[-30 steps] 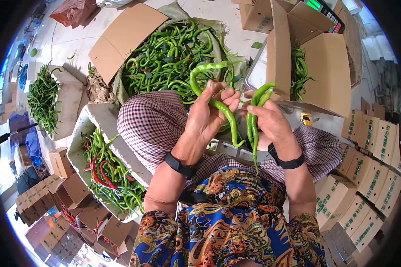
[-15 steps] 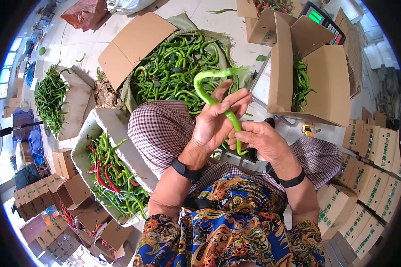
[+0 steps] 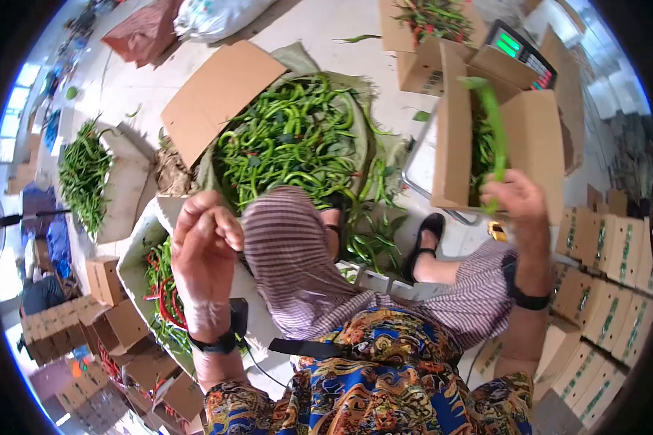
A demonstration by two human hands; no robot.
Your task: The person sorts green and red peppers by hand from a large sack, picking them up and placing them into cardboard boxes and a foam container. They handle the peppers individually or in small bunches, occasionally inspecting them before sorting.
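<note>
A long green chili pepper (image 3: 495, 134), smeared by motion, stands up from my right hand (image 3: 516, 196), whose fingers are closed on its lower end. This hand is at the front of an open cardboard box (image 3: 453, 138), with more green peppers (image 3: 480, 148) inside. On the other side, my left hand (image 3: 204, 257) is raised over the edge of a white foam box (image 3: 139, 239). Its fingers are loosely bent and somewhat apart, with nothing visible in them. Red and green peppers (image 3: 168, 301) lie in that foam box, partly hidden by my left hand and forearm.
A large sack (image 3: 363, 138) of green peppers lies open ahead of my knees, with loose peppers (image 3: 377, 243) spilling beside my feet. A scale display (image 3: 515, 47) stands behind the cardboard box. Stacked cartons (image 3: 606, 250) line the right side.
My hands have parted. The right hand has carried the green chili pepper right to the cardboard box; the left hand has let go of it and moved left over the foam box.
</note>
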